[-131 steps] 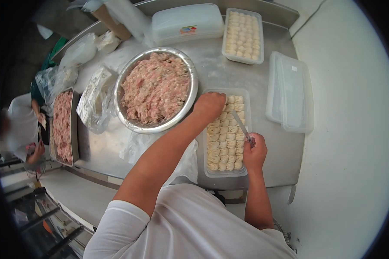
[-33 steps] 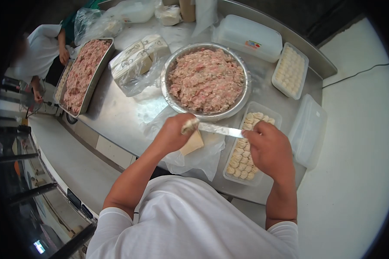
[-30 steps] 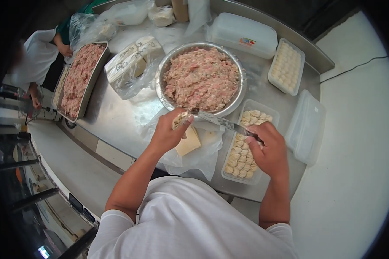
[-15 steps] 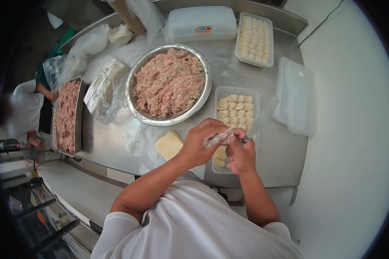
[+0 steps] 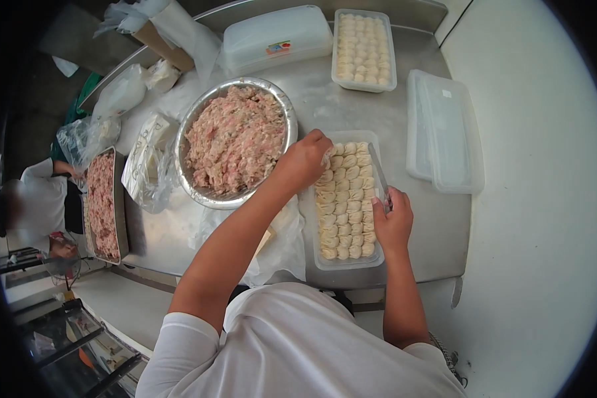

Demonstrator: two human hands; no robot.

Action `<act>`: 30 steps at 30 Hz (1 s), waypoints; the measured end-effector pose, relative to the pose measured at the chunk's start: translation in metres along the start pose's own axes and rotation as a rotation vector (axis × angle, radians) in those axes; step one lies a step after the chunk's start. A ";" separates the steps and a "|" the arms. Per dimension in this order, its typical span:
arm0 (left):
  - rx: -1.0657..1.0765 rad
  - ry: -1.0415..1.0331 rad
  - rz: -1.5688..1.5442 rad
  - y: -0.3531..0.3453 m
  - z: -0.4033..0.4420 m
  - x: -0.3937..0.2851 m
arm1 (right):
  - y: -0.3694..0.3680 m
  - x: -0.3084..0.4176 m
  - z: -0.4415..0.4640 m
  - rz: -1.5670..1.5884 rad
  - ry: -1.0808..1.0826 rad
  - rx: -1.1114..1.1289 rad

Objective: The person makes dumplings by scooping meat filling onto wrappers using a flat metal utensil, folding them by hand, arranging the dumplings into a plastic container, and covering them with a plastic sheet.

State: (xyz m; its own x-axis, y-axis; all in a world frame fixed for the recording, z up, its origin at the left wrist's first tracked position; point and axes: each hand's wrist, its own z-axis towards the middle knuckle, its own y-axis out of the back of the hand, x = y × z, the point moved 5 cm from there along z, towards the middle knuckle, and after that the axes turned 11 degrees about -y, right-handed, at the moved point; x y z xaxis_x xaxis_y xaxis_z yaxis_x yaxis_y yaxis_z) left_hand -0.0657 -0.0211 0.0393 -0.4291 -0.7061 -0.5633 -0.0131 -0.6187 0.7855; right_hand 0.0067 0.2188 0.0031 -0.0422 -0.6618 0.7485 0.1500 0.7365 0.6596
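Note:
My left hand (image 5: 305, 159) is closed at the upper left of a clear plastic tray (image 5: 358, 136). A pale dumpling shows partly at its fingertips, mostly hidden by the fingers. Rows of pleated dumplings (image 5: 343, 205) fill much of the tray. At the tray's right side, my right hand (image 5: 393, 222) grips a flat, greyish spatula (image 5: 380, 174) that lies along the rim. Left of the tray, a big metal bowl (image 5: 292, 126) holds a mound of minced meat filling (image 5: 232, 139). A stack of wrappers (image 5: 265, 240) on plastic is mostly hidden behind my left forearm.
Another dumpling tray (image 5: 363, 50) stands at the back, beside stacked plastic containers (image 5: 278, 40). Clear lids (image 5: 444, 132) lie at right by the wall. Far left, a person (image 5: 43, 192) stands by a metal pan of meat (image 5: 103, 205); plastic bags lie near it.
My left hand has moved up and left to the tray's upper edge. My right hand has moved apart from it, rightward, and the spatula has swung to lie along the tray's side.

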 end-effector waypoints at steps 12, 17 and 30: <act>0.271 -0.100 0.558 -0.025 0.018 0.001 | -0.005 -0.024 -0.001 0.031 -0.168 0.042; 0.272 -0.141 0.485 -0.033 0.021 0.004 | -0.003 -0.018 0.000 0.031 -0.200 0.079; 0.002 -0.135 0.231 0.014 -0.083 -0.052 | 0.027 0.035 0.016 -0.120 0.051 0.045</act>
State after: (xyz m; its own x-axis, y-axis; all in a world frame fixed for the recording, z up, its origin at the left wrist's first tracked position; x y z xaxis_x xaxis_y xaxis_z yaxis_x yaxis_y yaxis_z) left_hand 0.0311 -0.0217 0.0581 -0.5376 -0.7761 -0.3295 0.0978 -0.4456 0.8899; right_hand -0.0068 0.2180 0.0483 -0.0066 -0.7510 0.6602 0.1025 0.6563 0.7475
